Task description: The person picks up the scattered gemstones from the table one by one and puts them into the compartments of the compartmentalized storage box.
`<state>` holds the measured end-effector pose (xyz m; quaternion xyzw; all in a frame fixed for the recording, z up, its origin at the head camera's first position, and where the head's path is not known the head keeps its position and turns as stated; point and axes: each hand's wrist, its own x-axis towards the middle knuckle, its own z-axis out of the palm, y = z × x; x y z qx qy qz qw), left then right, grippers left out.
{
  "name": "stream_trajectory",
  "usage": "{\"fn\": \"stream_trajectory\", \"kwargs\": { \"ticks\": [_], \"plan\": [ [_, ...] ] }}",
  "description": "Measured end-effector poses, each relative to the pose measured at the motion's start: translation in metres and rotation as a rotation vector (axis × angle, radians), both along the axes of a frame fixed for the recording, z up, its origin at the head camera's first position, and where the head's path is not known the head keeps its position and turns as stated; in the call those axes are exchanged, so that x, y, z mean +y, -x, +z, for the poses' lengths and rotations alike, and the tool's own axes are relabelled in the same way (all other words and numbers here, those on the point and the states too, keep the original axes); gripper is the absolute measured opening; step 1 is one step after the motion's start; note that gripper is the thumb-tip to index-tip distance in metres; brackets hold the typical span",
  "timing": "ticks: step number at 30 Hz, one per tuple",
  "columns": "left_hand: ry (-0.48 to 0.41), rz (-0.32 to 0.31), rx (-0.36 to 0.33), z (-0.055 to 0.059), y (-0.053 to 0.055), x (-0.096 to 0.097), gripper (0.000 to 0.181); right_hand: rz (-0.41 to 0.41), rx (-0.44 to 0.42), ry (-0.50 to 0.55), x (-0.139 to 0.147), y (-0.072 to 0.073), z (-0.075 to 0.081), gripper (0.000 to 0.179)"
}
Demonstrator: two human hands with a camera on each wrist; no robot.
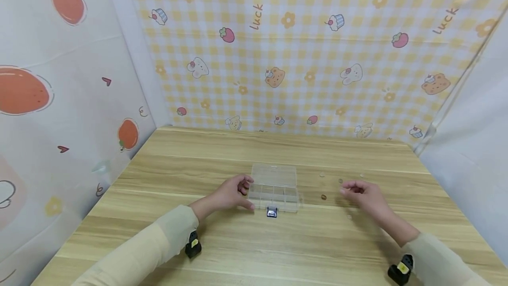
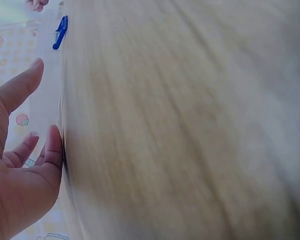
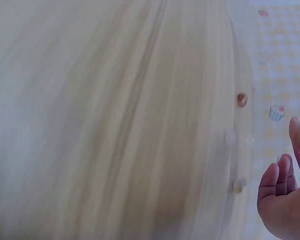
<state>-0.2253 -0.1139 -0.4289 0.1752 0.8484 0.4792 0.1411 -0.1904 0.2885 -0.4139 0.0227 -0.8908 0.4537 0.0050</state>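
A clear plastic compartment box (image 1: pixel 291 206) lies on the table with its lid (image 1: pixel 274 175) tipped back. A blue latch (image 1: pixel 271 212) sits at its front edge. My left hand (image 1: pixel 235 192) is at the box's left side, thumb by the front corner and fingers along the side, spread apart in the left wrist view. Over the table to the right hovers my right hand (image 1: pixel 365 195), its thumb and bent fingers apart in the right wrist view. Near its fingertips lie a brown bead (image 1: pixel 323 197) and a darker small bead (image 1: pixel 340 181).
Pale or clear small pieces (image 1: pixel 322 174) lie scattered around the right hand, one (image 1: pixel 361 174) behind it and another (image 1: pixel 349 216) in front. The wood-grain table (image 1: pixel 222 246) meets a checked cloth backdrop (image 1: pixel 301 56) behind and a white cloth (image 1: pixel 91 144) at the left.
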Motion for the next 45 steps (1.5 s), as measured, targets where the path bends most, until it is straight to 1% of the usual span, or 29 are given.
{"fn": "stream_trajectory", "kwargs": {
  "ticks": [9,18,21,25,29,34,40,45],
  "plan": [
    [-0.006,0.002,0.019,-0.001,-0.001,0.000,0.070,0.084,0.009,0.110,-0.028,0.007,0.001,0.033],
    [-0.014,0.005,0.018,-0.001,-0.002,0.000,0.070,0.120,-0.019,0.169,-0.063,0.013,0.007,0.033],
    [-0.016,0.008,0.013,-0.002,-0.002,0.000,0.070,0.137,-0.009,0.194,-0.075,0.017,0.007,0.030],
    [-0.017,0.006,0.006,-0.003,-0.002,-0.001,0.070,0.165,0.019,0.209,-0.091,0.023,0.005,0.025],
    [-0.023,0.002,0.001,-0.004,-0.001,0.000,0.069,0.179,0.026,0.222,-0.105,0.027,0.003,0.020],
    [-0.037,0.007,-0.007,-0.005,-0.001,0.000,0.068,0.214,0.045,0.240,-0.120,0.032,-0.001,0.018],
    [-0.043,0.006,-0.013,-0.004,-0.001,-0.001,0.067,0.239,0.037,0.256,-0.138,0.035,-0.001,0.018],
    [-0.023,0.002,-0.010,-0.004,-0.001,-0.001,0.067,0.251,0.034,0.259,-0.150,0.040,-0.001,0.016]
  ]
}}
